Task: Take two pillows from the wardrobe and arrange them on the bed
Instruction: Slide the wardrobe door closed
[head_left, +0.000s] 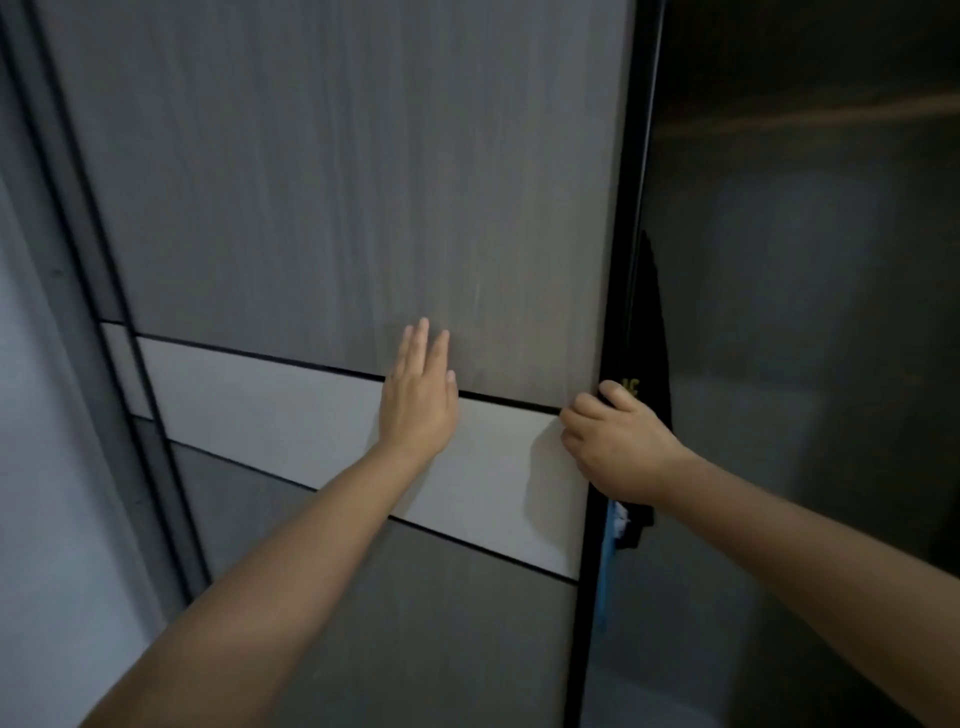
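A grey wood-grain sliding wardrobe door (337, 182) with a white band across its middle fills most of the view. My left hand (418, 397) lies flat on it, fingers straight and together, palm against the panel. My right hand (615, 441) curls its fingers round the door's black right edge (621, 291). To the right of that edge the wardrobe's dark inside (805, 312) is showing. No pillow can be made out in it.
A dark garment (652, 322) hangs just inside the opening behind my right hand, with a strip of blue cloth (605, 566) below it. A pale shelf or surface (675, 696) lies low in the opening. The grey frame and wall (47, 415) stand at the left.
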